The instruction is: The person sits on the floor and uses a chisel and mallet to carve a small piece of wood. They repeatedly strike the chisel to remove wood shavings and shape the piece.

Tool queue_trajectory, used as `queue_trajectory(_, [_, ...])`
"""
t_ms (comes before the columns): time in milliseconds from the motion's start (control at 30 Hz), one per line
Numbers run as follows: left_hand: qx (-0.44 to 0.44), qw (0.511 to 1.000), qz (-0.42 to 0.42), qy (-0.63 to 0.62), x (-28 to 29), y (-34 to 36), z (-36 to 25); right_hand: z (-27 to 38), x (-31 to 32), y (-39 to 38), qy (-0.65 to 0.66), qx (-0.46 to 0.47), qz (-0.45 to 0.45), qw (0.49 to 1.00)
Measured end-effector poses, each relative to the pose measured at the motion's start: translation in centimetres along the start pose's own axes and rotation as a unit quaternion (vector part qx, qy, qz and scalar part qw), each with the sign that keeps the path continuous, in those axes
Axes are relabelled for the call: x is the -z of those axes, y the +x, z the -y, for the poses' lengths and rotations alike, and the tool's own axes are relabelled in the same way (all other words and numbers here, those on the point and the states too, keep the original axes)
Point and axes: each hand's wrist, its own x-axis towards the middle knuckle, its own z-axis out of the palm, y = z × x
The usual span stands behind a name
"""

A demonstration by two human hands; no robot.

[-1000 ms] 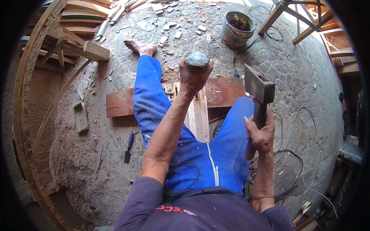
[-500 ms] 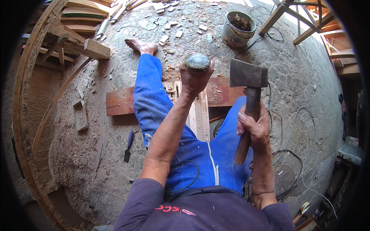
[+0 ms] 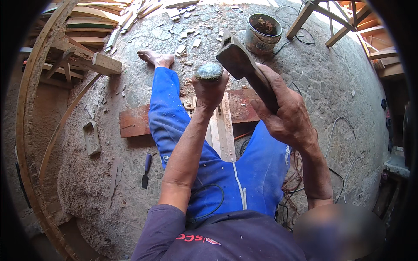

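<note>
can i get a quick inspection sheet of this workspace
surface: rough concrete floor, dusty, with a reddish board under the legs
job's things: hatchet raised head-up; upright tool with a rounded grey-green top standing on a pale wood strip
clutter: wood chips, chisel, small wood block, bucket
grips: left hand wrapped round the upright tool just below its top; right hand closed on the hatchet handle
cables: pale cable looping on the floor at right, tangled wires by the right hip
surroundings: stacked timber upper left, wooden frame legs upper right
</note>
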Motion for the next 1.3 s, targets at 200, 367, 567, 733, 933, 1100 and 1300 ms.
queue_trajectory(200, [0.014, 0.995, 0.092, 0.033, -0.3, 0.2, -0.5, 2.4, 2.9, 2.1, -0.029, 0.063, -0.06, 0.996])
queue_trajectory(367, [-0.011, 0.997, 0.048, 0.06, 0.2, 0.1, -0.7, 1.7, 3.6, 1.7, -0.062, 0.076, -0.063, 0.993])
queue_trajectory(567, [-0.016, 0.997, 0.065, 0.05, -0.2, -0.1, 0.3, 2.1, 3.7, 3.4, -0.08, 0.114, -0.045, 0.989])
queue_trajectory(733, [0.002, 0.998, 0.066, 0.017, 0.2, 0.5, -1.2, 0.2, 2.3, 4.1, -0.165, 0.11, 0.02, 0.98])
queue_trajectory(933, [0.024, 0.99, 0.035, -0.138, -0.4, -0.3, 0.1, -2.9, -0.3, 3.1, -0.209, 0.014, 0.15, 0.966])
queue_trajectory(1100, [0.144, 0.977, 0.073, -0.139, -0.8, 1.7, 1.7, 0.4, 1.7, 5.1, -0.134, 0.1, 0.038, 0.985])
queue_trajectory(1300, [0.115, 0.986, 0.092, -0.076, -0.4, 1.6, 1.4, 2.3, 2.9, 8.2, -0.173, 0.162, -0.094, 0.967])
